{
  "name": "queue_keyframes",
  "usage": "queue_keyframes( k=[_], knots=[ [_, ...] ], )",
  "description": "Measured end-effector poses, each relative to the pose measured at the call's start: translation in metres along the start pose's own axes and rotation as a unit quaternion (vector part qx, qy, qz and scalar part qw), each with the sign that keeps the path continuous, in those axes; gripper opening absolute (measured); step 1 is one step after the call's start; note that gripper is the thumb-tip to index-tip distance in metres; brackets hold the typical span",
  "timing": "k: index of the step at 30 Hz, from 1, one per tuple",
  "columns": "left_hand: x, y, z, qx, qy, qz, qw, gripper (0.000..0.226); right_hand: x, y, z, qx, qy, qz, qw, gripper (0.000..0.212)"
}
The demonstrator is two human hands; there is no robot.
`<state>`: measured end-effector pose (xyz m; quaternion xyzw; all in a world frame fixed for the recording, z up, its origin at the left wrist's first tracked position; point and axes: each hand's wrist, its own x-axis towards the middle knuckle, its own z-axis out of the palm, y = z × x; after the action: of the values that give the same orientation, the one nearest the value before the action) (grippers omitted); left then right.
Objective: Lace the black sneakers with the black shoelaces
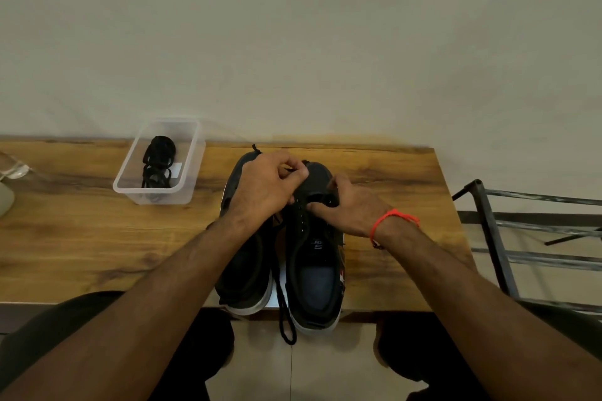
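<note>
Wooden surface (97,238) carried both black sneakers (312,257) at its near edge, heels overhanging. My left grip (264,189) pinched the black shoelace (285,312) near the toe eyelets; my right grip (345,205) clamped the shoe. Its loose end dangled over the edge, so a hard tug could drag the shoe off. Spare laces (158,161) sat in a clear tub (130,169) toward the far left.

Both hands (265,187) (345,205) grip the right sneaker's (317,257) toe.
</note>
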<state>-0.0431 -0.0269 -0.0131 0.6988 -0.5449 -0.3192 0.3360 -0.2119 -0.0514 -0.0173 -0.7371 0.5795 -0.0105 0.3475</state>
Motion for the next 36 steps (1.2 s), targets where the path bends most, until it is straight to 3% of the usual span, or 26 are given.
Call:
queue_keyframes(
  k=[4, 7, 10, 12, 15, 17, 21, 27, 36],
  knots=[
    [0.000, 0.006, 0.000, -0.232, -0.031, -0.104, 0.967, 0.013, -0.001, -0.002, -0.006, 0.005, -0.027, 0.007, 1.000, 0.049],
    [0.003, 0.008, -0.001, -0.251, -0.051, -0.110, 0.960, 0.031, -0.003, -0.002, -0.006, -0.005, -0.037, 0.008, 0.999, 0.052],
    [0.003, 0.003, 0.003, -0.164, -0.036, -0.061, 0.984, 0.036, -0.003, -0.003, -0.005, -0.019, -0.030, 0.004, 0.999, 0.054],
    [0.003, -0.002, 0.007, -0.043, -0.003, 0.025, 0.999, 0.027, 0.000, -0.002, -0.007, -0.017, -0.014, 0.003, 1.000, 0.044],
    [0.003, -0.007, 0.014, 0.082, 0.027, 0.151, 0.985, 0.014, 0.005, 0.002, -0.014, 0.051, 0.002, 0.017, 0.999, 0.027],
    [0.004, -0.008, 0.021, 0.116, -0.004, 0.186, 0.976, 0.012, 0.007, 0.008, -0.017, 0.135, -0.013, 0.034, 0.990, 0.018],
    [-0.001, -0.007, 0.031, 0.123, -0.061, 0.171, 0.976, 0.023, 0.011, 0.019, -0.018, 0.204, -0.037, 0.052, 0.977, 0.019],
    [-0.004, -0.006, 0.029, 0.153, -0.031, 0.166, 0.974, 0.018, 0.007, 0.020, -0.022, 0.305, -0.054, 0.083, 0.947, 0.022],
    [0.002, -0.009, 0.029, 0.248, -0.070, 0.172, 0.951, 0.022, 0.007, 0.017, -0.025, 0.312, -0.063, 0.093, 0.943, 0.023]
  ],
)
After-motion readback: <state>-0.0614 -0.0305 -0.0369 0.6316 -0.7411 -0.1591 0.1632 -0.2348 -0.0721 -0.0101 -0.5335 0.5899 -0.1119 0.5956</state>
